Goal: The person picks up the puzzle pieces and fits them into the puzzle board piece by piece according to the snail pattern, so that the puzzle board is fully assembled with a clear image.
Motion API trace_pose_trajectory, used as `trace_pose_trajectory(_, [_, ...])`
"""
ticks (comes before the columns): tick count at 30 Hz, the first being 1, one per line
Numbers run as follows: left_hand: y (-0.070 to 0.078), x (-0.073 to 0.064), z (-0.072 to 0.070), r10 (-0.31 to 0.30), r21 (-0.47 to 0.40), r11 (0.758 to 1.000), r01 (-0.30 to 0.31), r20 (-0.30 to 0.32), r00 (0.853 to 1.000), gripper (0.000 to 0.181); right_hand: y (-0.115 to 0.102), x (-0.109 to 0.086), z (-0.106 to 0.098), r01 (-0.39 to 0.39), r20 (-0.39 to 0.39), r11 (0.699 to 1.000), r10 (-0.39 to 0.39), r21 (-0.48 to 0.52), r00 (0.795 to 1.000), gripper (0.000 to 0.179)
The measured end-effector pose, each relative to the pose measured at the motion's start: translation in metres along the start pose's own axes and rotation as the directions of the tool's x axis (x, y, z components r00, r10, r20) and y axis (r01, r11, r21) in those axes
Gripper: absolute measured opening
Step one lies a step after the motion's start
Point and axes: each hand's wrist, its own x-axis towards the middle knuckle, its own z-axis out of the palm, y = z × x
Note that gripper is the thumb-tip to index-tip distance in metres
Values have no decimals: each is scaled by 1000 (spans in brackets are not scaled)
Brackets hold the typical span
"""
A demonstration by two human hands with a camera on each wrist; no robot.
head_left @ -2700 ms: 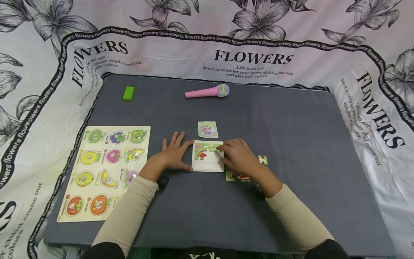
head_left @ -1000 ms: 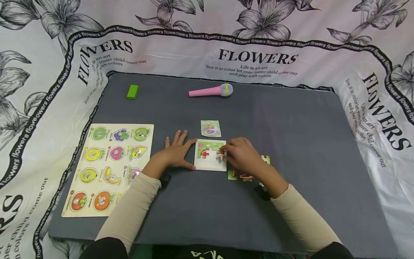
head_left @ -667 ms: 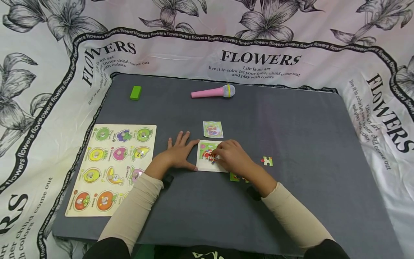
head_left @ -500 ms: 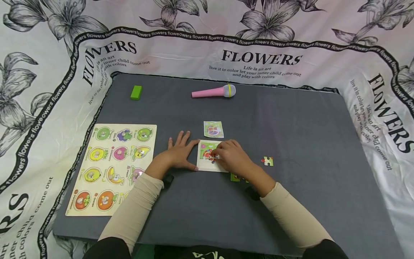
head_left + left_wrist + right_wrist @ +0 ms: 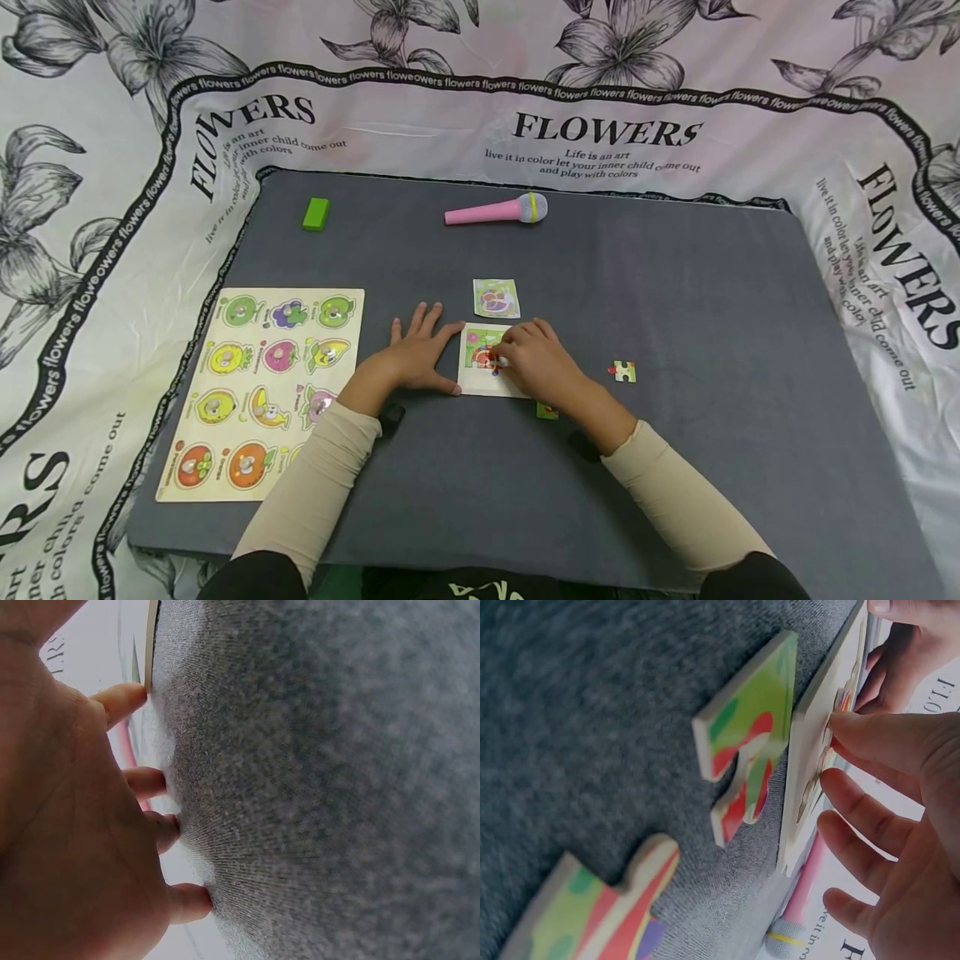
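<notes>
A small square puzzle board (image 5: 474, 385) lies at mid-table, its top part filled with green picture pieces. My left hand (image 5: 408, 358) rests with fingers spread, thumb and index fingertip at the board's left edge; the left wrist view shows a fingertip against the board's edge (image 5: 151, 652). My right hand (image 5: 542, 360) pinches a colourful puzzle piece (image 5: 495, 362) with thumb and index finger, down on the middle of the board. The fingers cover much of that piece. Beside the board lies a green-and-red puzzle piece (image 5: 731, 724), and another puzzle piece (image 5: 624, 372) sits farther right.
A picture card (image 5: 496, 298) lies just beyond the board. On the left is a large fruit puzzle board (image 5: 258, 396), partly under my left forearm. A pink toy microphone (image 5: 495, 210) and a green block (image 5: 316, 214) lie toward the back edge.
My right hand has moved left from the board's right edge to its middle, bringing the pinched puzzle piece with it. My left hand stays at the board's left edge.
</notes>
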Motion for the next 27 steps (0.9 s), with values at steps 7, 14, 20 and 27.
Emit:
trace_pose_trajectory(7, [2, 0, -1, -1, 12, 1000, 1, 2, 1000, 106, 0, -6, -4, -1, 14, 1000, 1, -12, 1000, 28])
trace_pose_trajectory(14, [2, -1, 2, 5, 4, 1000, -5, -7, 1000, 107, 11, -29, -12, -56, -19, 998, 56, 23, 998, 39])
trace_pose_trajectory(20, [3, 1, 7, 2, 4, 1000, -2, -13, 1000, 107, 39, -63, -23, -153, -39, 987, 155, 46, 987, 42])
trace_pose_trajectory(27, [4, -2, 3, 12, -18, 1000, -12, -24, 1000, 107, 70, -98, -35, -260, -55, 964, 262, 47, 963, 39])
